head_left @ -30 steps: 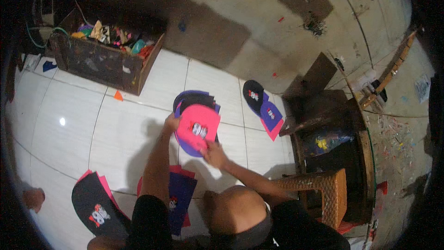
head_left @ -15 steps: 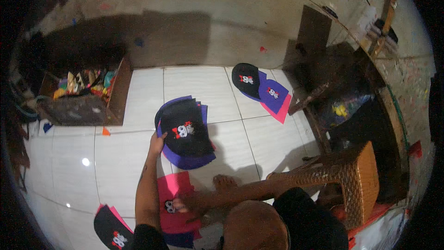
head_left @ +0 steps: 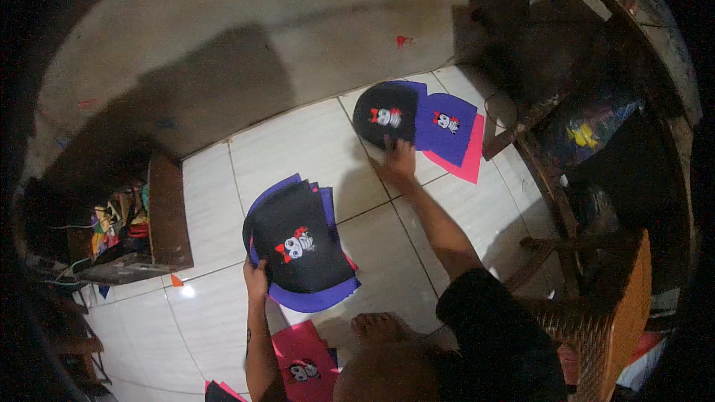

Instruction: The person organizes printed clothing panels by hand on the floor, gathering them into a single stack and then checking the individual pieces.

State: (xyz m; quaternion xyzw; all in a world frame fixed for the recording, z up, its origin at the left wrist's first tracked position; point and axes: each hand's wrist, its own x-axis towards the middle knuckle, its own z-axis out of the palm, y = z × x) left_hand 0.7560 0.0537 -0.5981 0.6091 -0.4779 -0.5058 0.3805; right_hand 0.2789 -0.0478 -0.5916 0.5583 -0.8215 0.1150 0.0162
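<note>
My left hand [head_left: 256, 280] grips the left edge of a stack of rounded fabric pieces [head_left: 302, 212], black on top with purple and a little pink below. A small white skull-like figure with a red bow is on the top piece. Farther right, my right hand [head_left: 399, 161] reaches out, its fingers stretched onto the lower edge of a black rounded fabric piece [head_left: 385, 97]. That piece overlaps a purple fabric piece [head_left: 449, 143], with a pink fabric piece [head_left: 473, 158] underneath. Another pink fabric piece [head_left: 290, 341] lies on the floor near me.
A wooden box [head_left: 170, 216] with colourful scraps stands at the left. At the right are a woven stool [head_left: 633, 313] and a dark wooden frame with plastic bags [head_left: 588, 130] in it. My bare foot [head_left: 376, 326] rests on the white tiles. A wall [head_left: 357, 30] runs behind.
My right hand has moved from the near pink piece up to the far black piece. The view has turned and shifted toward the right. My left hand keeps its grip on the stack.
</note>
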